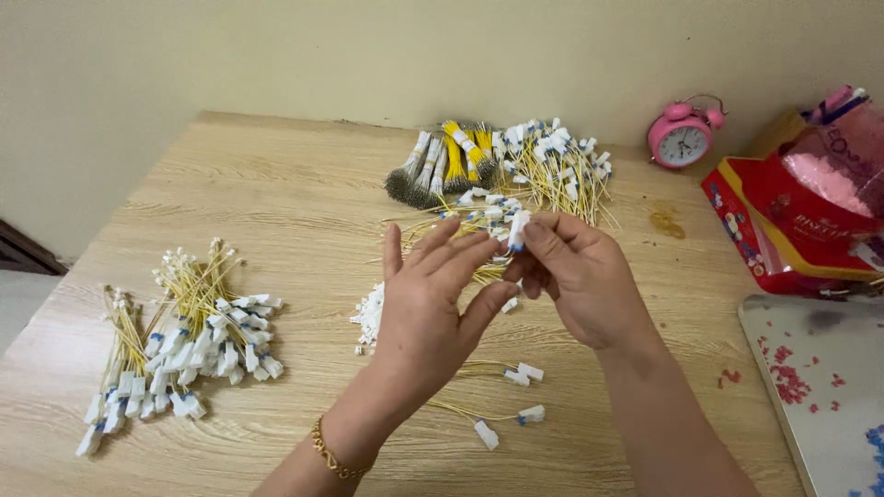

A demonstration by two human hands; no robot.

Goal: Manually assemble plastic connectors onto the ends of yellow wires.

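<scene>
Wooden table (276, 193), white connector (518, 228) upright, right hand (575, 276)

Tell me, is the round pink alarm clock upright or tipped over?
Upright: the round pink alarm clock stands on the wooden table, bells on top.

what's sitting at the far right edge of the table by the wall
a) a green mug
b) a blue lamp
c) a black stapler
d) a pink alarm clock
d: a pink alarm clock with twin bells on top stands on the wooden table near the wall, beside a red bag.
</scene>
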